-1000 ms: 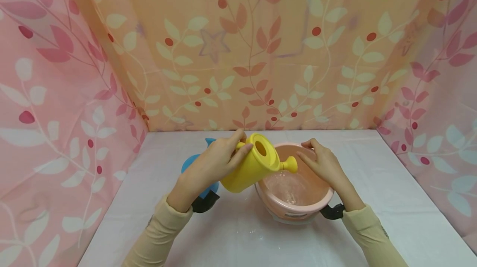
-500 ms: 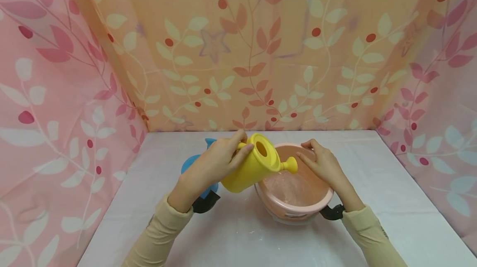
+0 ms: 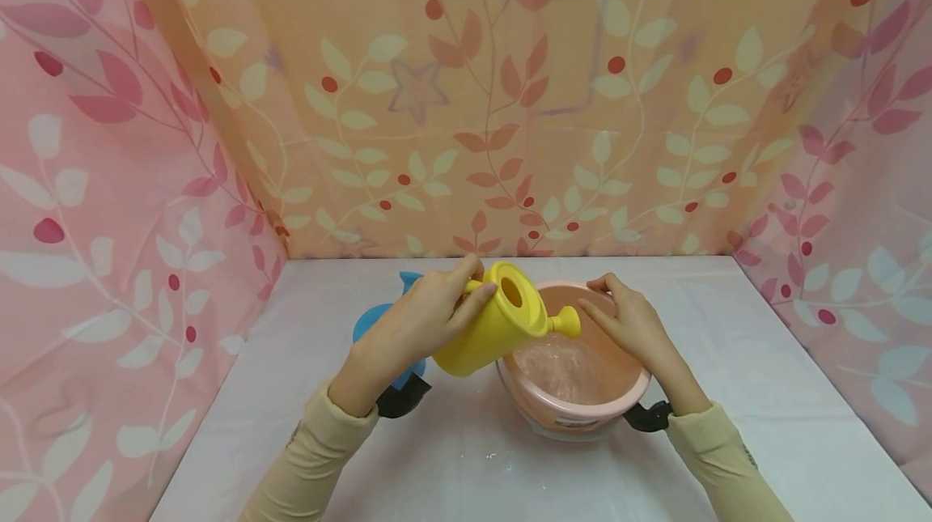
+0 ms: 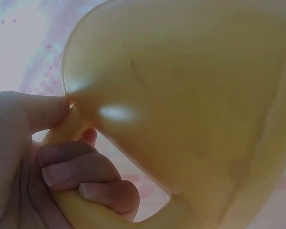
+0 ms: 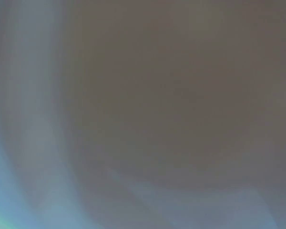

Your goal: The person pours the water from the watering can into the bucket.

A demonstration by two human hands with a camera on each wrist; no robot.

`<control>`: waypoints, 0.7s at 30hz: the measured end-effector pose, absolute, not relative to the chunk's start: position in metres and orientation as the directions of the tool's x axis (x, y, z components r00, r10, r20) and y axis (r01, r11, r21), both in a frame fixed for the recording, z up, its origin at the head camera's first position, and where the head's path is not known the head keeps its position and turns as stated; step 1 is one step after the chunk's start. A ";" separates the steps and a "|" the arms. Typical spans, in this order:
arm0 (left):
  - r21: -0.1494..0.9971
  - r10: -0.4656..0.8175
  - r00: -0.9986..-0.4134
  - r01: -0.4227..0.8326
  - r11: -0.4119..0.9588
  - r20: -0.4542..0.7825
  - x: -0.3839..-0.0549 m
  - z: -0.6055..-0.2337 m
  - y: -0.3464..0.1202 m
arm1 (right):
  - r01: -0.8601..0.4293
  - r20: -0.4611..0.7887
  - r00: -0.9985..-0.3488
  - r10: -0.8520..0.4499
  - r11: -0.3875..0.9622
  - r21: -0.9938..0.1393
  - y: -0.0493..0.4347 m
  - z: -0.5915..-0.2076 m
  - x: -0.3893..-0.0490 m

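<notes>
Hanging on three sides, leaf-print curtains [image 3: 466, 101] enclose a white table [image 3: 750, 392]. Near the table's middle stands a pink basin [image 3: 582, 410] holding rippled water [image 3: 557, 368]. A yellow watering can [image 3: 484, 336] is tilted, its spout [image 3: 565, 322] over the basin. Left of the can sits a partly hidden blue object [image 3: 369, 320]. The left hand [image 3: 429, 307] grips the can's handle [image 4: 95, 214], fingers curled round it; the right hand [image 3: 629, 320] holds the basin's rim. A few clear droplets [image 3: 488, 455] dot the table in front.

Left hand [image 3: 425, 313] grips watering can [image 3: 476, 340] (spout [image 3: 565, 323] over basin [image 3: 620, 364]); right hand [image 3: 632, 324] holds rim [image 3: 582, 409].
</notes>
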State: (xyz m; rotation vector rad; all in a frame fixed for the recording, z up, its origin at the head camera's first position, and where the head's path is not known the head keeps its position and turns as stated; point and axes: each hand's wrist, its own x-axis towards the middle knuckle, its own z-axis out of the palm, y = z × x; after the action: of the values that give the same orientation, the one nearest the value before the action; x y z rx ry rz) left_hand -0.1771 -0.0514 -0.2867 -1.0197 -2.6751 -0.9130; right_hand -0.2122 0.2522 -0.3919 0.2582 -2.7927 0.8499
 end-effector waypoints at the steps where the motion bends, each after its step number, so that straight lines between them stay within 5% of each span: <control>1: 0.493 0.562 -0.759 0.645 0.583 0.328 -0.177 -0.287 -0.052 | -0.231 0.251 -0.962 -0.108 0.814 -0.533 0.252 -0.392 -0.212; 21: 0.538 0.600 -0.712 0.687 0.488 0.365 -0.175 -0.288 -0.052 | -0.247 0.286 -0.952 -0.104 0.816 -0.522 0.253 -0.394 -0.213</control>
State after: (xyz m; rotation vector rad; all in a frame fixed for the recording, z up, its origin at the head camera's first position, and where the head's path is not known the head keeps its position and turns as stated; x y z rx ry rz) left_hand -0.1754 -0.0520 -0.2880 -1.1296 -2.5978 -1.0280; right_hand -0.2135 0.2526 -0.3938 0.2708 -2.7562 0.8414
